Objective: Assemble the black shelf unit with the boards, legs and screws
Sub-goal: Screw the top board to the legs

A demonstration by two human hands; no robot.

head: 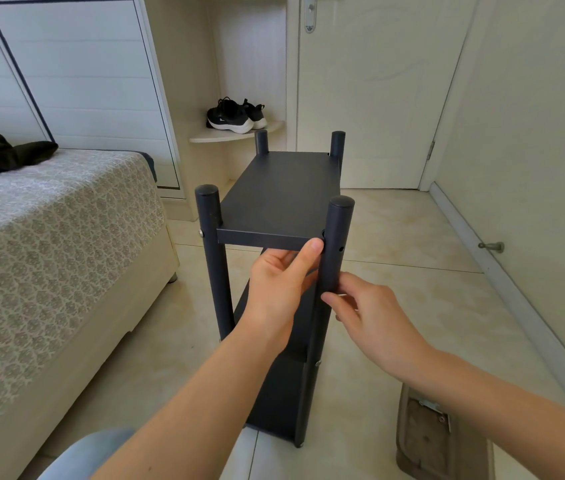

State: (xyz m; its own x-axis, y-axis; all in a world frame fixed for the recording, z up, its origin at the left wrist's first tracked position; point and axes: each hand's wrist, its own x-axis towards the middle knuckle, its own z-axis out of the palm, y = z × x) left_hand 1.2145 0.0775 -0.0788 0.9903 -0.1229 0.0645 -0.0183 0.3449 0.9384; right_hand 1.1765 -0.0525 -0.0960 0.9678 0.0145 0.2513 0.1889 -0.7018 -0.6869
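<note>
The tall black shelf unit [276, 202] stands on the tiled floor [412, 237], narrow enough to tip under a hard push. The left hand [274, 289] grips its flat black top board [274, 185] at the near edge. The right hand [371, 323] pinches the round black near-right leg [338, 237] just below. That leg's small hole [341, 248] looks screwless, so the corner could slip.
</note>
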